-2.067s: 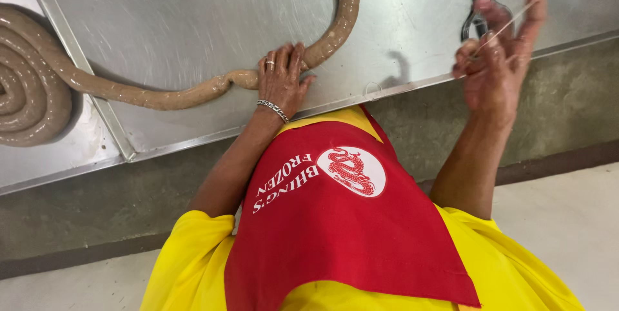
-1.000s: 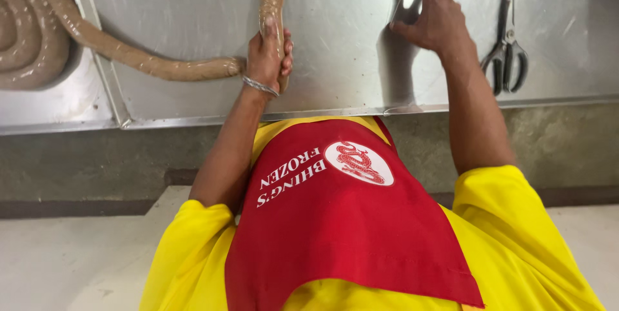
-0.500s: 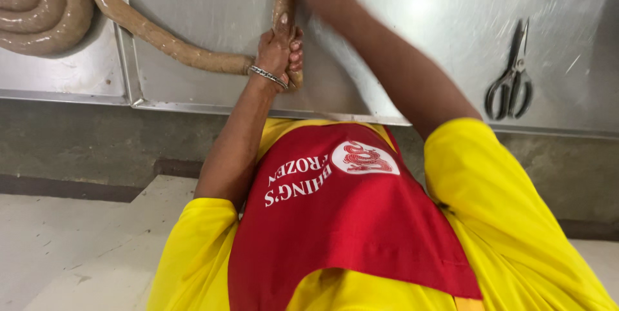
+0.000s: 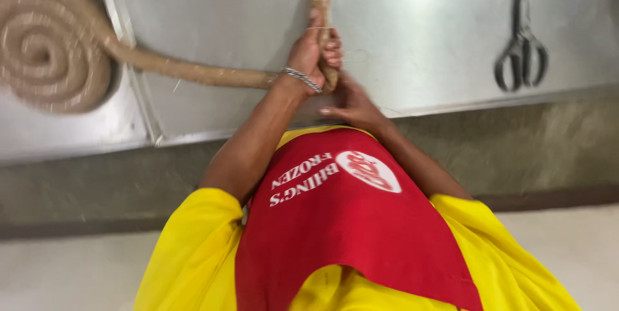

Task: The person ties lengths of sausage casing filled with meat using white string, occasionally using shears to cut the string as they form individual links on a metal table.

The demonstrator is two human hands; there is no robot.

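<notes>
Seemingly mid-job: left hand (image 4: 314, 53) clamps a long sausage rope (image 4: 193, 72) at its bend on the steel table (image 4: 438, 40) — right hand (image 4: 351, 106) cups just below. One end is coiled already (image 4: 48, 43); scissors (image 4: 522, 50) lie untouched.

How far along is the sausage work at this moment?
Done: a long stretch lies wound in a coil at the table's left. In hand: the left hand grips the sausage rope at a bend, the right hand just below. Left: the rope runs on uncut; the scissors lie untouched.
</notes>
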